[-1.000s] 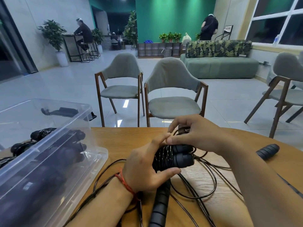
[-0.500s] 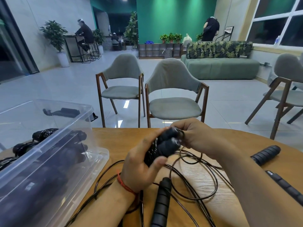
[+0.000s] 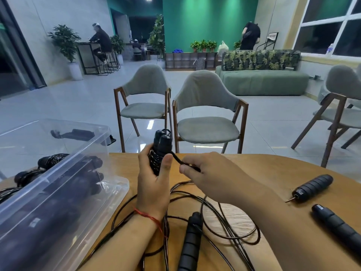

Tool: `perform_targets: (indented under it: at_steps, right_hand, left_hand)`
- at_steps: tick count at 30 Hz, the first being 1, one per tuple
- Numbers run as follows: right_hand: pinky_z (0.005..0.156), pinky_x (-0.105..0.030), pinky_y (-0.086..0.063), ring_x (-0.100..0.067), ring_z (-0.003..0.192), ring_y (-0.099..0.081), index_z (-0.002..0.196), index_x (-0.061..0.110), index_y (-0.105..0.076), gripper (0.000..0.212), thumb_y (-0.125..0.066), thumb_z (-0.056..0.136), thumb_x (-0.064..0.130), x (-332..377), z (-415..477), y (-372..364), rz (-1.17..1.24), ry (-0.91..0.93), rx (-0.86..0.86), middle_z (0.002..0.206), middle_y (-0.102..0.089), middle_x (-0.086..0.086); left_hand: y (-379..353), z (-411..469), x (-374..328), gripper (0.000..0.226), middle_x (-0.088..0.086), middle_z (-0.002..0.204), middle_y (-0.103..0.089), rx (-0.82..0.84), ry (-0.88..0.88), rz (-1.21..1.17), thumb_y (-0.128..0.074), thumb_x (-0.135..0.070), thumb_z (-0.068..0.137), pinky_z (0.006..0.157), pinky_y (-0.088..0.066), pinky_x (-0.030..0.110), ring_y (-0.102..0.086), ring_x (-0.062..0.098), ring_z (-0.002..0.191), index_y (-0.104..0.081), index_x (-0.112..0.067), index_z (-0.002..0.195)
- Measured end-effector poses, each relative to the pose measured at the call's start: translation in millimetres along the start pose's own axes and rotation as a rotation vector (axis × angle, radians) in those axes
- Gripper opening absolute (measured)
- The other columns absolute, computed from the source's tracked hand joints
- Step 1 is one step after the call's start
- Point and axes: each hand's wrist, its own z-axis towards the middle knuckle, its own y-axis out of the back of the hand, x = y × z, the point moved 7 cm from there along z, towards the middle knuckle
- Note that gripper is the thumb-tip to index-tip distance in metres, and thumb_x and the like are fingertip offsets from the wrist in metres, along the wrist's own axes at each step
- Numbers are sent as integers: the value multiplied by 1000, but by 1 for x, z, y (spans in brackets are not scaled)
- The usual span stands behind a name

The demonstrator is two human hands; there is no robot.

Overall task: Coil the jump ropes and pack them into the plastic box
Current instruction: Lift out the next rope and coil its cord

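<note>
My left hand [image 3: 154, 184] grips a black jump rope bundle [image 3: 161, 148], its two handles held upright side by side with cord wound round them. My right hand [image 3: 207, 175] pinches the loose end of that cord just right of the bundle. A clear plastic box [image 3: 58, 173] stands at the left of the wooden table [image 3: 273, 169] and holds several coiled black ropes. Loose black cord [image 3: 230, 218] sprawls on the table below my hands, with another black handle [image 3: 190, 243] lying on it.
Two more black handles [image 3: 312, 187] [image 3: 340, 225] lie at the table's right. Two grey chairs [image 3: 207, 114] stand just beyond the far table edge, another at the right. A green sofa and people are far back in the room.
My left hand has turned the handle bundle from lying sideways to upright and lifted it. My right hand has come off the bundle and now pulls the cord end out to the right.
</note>
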Motion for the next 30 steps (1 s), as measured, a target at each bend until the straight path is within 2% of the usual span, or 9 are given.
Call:
perform_targets:
  at_steps: [4, 7, 11, 15, 18, 21, 24, 27, 30]
  right_hand:
    - [61, -31, -46, -9, 64, -55, 94, 33, -71, 30, -50, 110, 48, -4, 1, 3, 76, -14, -4, 70, -60, 5]
    - [70, -42, -64, -9, 61, -61, 94, 33, -72, 30, -52, 110, 47, -11, 1, 0, 193, -71, 52, 63, -60, 11]
    - [77, -47, -64, -14, 58, -61, 98, 24, -74, 33, -50, 112, 42, -16, 1, -2, 381, -150, 117, 64, -58, 4]
    - [69, -37, -60, -18, 58, -64, 100, 12, -71, 36, -50, 113, 37, -14, -1, -9, 528, -221, 182, 66, -60, -2]
    - [69, -38, -61, -27, 67, -71, 101, 9, -72, 37, -51, 113, 38, -8, -5, -18, 629, -255, 232, 71, -66, -10]
    - [73, -39, -61, -29, 78, -75, 108, 6, -74, 49, -48, 112, 48, -7, -5, -21, 695, -272, 270, 79, -71, -13]
    - [66, -33, -59, -27, 78, -73, 118, 8, -76, 67, -36, 110, 61, -9, -3, -21, 883, -304, 289, 81, -71, -12]
    - [59, -28, -51, -20, 66, -63, 126, 25, -77, 43, -43, 113, 47, -11, -1, -18, 838, -266, 214, 78, -65, -10]
    - [53, -23, -39, -10, 53, -50, 126, 35, -76, 31, -51, 111, 24, -16, 3, -14, 716, -225, 149, 64, -60, 1]
  left_hand:
    - [-4, -2, -6, 55, -19, 118, -61, 41, -61, 113, -64, -54, 97, 79, -56, 17, -65, 4, 107, -41, -42, 145]
    - [-5, 1, -5, 65, -10, 137, -53, 87, -133, 261, -59, -56, 101, 86, -58, 27, -60, 7, 119, -33, -37, 158]
    - [-9, 2, -15, 77, -4, 144, -44, 134, -297, 527, -47, -64, 104, 87, -58, 38, -55, 16, 122, -16, -37, 168]
    - [-11, 1, -17, 82, -2, 136, -52, 143, -338, 701, -52, -70, 95, 74, -56, 37, -57, 18, 113, -29, -33, 164]
    - [-9, 3, -7, 71, -7, 123, -63, 143, -302, 798, -54, -68, 92, 67, -58, 37, -61, 20, 108, -42, -38, 156]
    - [-12, 3, -2, 64, -10, 123, -66, 185, -296, 832, -49, -66, 95, 69, -58, 37, -62, 18, 110, -45, -41, 154]
    - [-15, 2, -3, 57, -11, 122, -67, 253, -306, 836, -51, -62, 97, 73, -59, 39, -62, 17, 111, -49, -42, 150]
    - [-13, 1, -9, 43, -11, 105, -68, 235, -305, 772, -50, -65, 95, 68, -57, 37, -63, 15, 96, -66, -35, 121]
    - [-19, -3, -11, 56, -12, 104, -65, 331, -314, 801, -41, -76, 97, 69, -56, 36, -59, 11, 95, -63, -35, 128]
